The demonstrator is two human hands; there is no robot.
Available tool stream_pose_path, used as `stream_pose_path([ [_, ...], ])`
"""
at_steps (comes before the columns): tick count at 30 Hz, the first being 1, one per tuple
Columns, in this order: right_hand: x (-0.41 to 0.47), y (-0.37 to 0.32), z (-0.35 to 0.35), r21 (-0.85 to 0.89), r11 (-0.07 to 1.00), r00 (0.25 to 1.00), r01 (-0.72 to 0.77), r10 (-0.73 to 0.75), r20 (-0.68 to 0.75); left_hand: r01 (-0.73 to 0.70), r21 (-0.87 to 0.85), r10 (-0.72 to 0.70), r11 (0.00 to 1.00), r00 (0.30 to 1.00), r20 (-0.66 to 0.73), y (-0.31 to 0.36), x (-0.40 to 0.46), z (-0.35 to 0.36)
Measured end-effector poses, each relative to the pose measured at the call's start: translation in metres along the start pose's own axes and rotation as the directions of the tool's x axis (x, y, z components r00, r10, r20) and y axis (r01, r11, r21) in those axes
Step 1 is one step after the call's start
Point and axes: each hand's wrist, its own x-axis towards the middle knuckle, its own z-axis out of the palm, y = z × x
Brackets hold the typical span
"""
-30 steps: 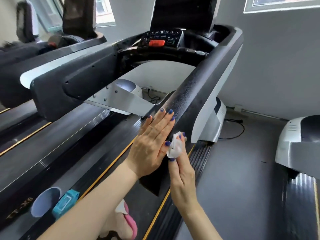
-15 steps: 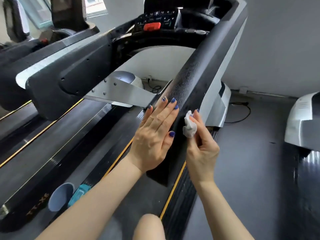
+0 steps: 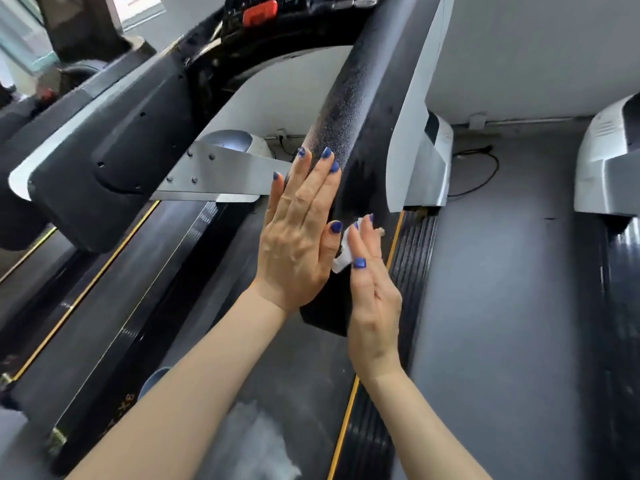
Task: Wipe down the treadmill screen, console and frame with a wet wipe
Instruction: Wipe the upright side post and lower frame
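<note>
Two hands are showing: the left hand (image 3: 298,233) and the right hand (image 3: 372,289). One wet wipe (image 3: 343,258) is showing at the right hand's 12 o'clock end. Two black handrails are showing, the right handrail (image 3: 349,109) and the left handrail (image 3: 114,161). One red button (image 3: 259,12) is sitting at 12 o'clock. One power cable (image 3: 479,168) is lying at 2 o'clock.

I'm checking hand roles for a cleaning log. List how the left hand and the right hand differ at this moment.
The left hand lies flat with straight fingers on the inner face of the black handrail and holds nothing; the right hand presses a white wet wipe against the rail. The left hand's fingertips reach higher up the rail; the right hand sits lower, near the rail's end. Both touch the same rail and have blue-painted nails.
</note>
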Motion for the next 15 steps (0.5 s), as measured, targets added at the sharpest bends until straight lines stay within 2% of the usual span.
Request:
stream_pose_path([
  [2, 0.005, -0.002, 0.004, 0.093, 0.993, 0.991, -0.074, 0.084, -0.107, -0.010, -0.004, 0.010, 1.000, 1.000, 0.016, -0.001, 0.000, -0.002],
  [4, 0.012, -0.003, 0.006, 0.125, 0.989, 0.972, -0.079, 0.104, -0.213, -0.031, 0.001, 0.031, 1.000, 0.999, 0.035, -0.001, 0.000, -0.004],
  [8, 0.009, -0.001, 0.010, 0.020, 0.999, 0.939, -0.027, 0.033, -0.342, -0.057, -0.001, 0.057, 0.998, 0.996, 0.072, -0.003, 0.000, -0.007],
  [12, -0.004, 0.015, 0.011, -0.113, 0.991, 0.928, 0.066, -0.103, -0.357, -0.063, -0.010, 0.063, 0.998, 0.994, 0.085, -0.005, 0.001, -0.008],
  [15, -0.010, 0.027, 0.013, -0.003, 0.999, 0.900, -0.043, 0.038, -0.434, -0.070, -0.021, 0.071, 0.997, 0.994, 0.082, -0.005, 0.000, -0.007],
])
